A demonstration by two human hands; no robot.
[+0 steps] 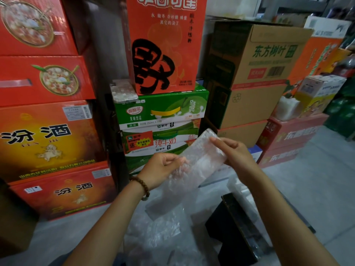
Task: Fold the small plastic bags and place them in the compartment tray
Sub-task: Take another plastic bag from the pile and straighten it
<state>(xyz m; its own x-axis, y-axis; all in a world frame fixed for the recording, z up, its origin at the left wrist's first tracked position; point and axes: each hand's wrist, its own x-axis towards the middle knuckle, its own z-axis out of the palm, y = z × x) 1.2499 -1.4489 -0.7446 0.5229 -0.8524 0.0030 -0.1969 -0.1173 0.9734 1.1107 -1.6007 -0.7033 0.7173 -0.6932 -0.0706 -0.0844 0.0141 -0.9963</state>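
Both bare forearms reach forward from the lower edge and converge; the left hand (163,168) is raised, its fingers curled, pinching one side of a plastic bag (199,160); the right hand (237,153), slightly higher, pinches the other side between thumb and forefinger; a beaded bracelet (143,187) circles the left wrist.

a shop stockroom: stacked drink cartons (165,45) and liquor boxes (50,139) on the floor.

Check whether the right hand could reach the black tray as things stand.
Probably yes: the tray sits low, just under the right forearm, with nothing visible between. The right hand and left hand both pinch the bag, though, so it would have to let go or bring the bag along.
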